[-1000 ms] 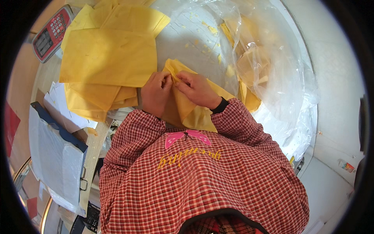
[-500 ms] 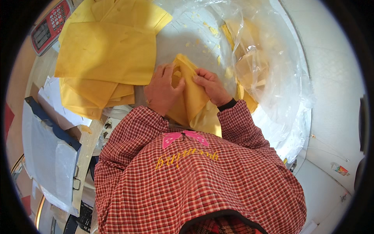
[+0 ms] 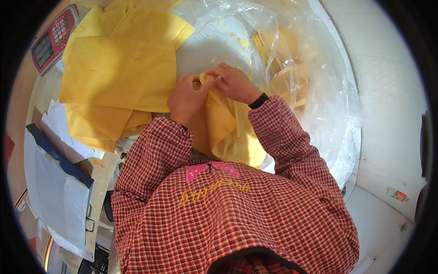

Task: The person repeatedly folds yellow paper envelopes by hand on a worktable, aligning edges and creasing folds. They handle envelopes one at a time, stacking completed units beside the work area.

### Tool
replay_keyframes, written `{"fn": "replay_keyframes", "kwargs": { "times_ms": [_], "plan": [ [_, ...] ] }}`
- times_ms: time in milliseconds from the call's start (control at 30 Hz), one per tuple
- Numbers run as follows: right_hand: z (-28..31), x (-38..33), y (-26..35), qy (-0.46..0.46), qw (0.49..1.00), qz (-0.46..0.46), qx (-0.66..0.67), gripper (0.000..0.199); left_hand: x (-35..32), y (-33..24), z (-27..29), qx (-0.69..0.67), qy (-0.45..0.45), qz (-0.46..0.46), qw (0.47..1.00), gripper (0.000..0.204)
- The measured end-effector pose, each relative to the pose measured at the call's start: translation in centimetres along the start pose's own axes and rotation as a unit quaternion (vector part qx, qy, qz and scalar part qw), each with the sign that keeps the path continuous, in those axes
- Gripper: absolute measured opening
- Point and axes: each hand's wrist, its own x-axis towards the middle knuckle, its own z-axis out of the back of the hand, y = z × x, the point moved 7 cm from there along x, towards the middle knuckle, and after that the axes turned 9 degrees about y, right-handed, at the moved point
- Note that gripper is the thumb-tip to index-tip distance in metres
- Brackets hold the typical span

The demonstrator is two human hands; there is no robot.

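Observation:
A thin, pliable yellow sheet (image 3: pixel 220 119), folded over on itself, hangs between my hands and spreads down to the front of my checked smock. My left hand (image 3: pixel 185 98) pinches its upper edge between thumb and fingers. Right beside it, my right hand (image 3: pixel 236 84) grips the same edge, with the fingertips of both hands close together. The sheet's top corner is partly hidden behind the fingers. To the left lies a broad pile of similar yellow sheets (image 3: pixel 119 72), its near edge close to my left hand.
More yellow sheets (image 3: pixel 292 82) lie under clear plastic film (image 3: pixel 335 100) at the right. Yellow scraps (image 3: pixel 241 41) are scattered on the pale surface. A red keypad device (image 3: pixel 55 39) stands at the far left, above white papers (image 3: pixel 59 119) and a blue-edged clipboard-like folder (image 3: pixel 57 192).
My right hand has moved left and up, meeting my left hand at the sheet's top edge. The sheet's upper part is now gathered between the fingers. The whole view has shifted slightly.

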Motion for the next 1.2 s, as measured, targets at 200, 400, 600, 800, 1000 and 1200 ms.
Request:
{"fn": "replay_keyframes", "kwargs": {
  "times_ms": [200, 400, 600, 800, 1000, 1200],
  "plan": [
    [-1.0, -1.7, -0.1, -0.04, 0.992, -0.063, 0.099, 0.024, -0.9, 1.3, -0.3, -0.105, -0.084, -0.106, 0.985, 0.026],
    [-1.7, -3.1, 1.2, -0.111, 0.982, -0.066, 0.136, 0.023, -2.5, 0.4, 0.0, -0.14, -0.106, -0.201, 0.964, 0.015],
    [-1.7, -5.2, 3.1, -0.199, 0.98, -0.006, 0.014, 0.018, -4.3, -0.4, 0.4, -0.088, -0.073, -0.328, 0.938, 0.01],
    [-2.1, -6.7, 3.0, -0.224, 0.971, -0.061, 0.053, 0.015, -3.1, 2.5, -0.8, -0.243, -0.021, -0.211, 0.946, 0.014],
    [-1.4, -8.0, 1.4, -0.147, 0.978, -0.148, 0.011, 0.016, -4.2, 0.2, 0.2, -0.153, 0.096, -0.137, 0.974, 0.054],
    [-1.3, -7.7, 0.9, -0.13, 0.981, -0.141, 0.009, 0.018, -5.9, 1.4, 0.0, -0.187, 0.069, -0.076, 0.977, 0.051]
  ]
}}
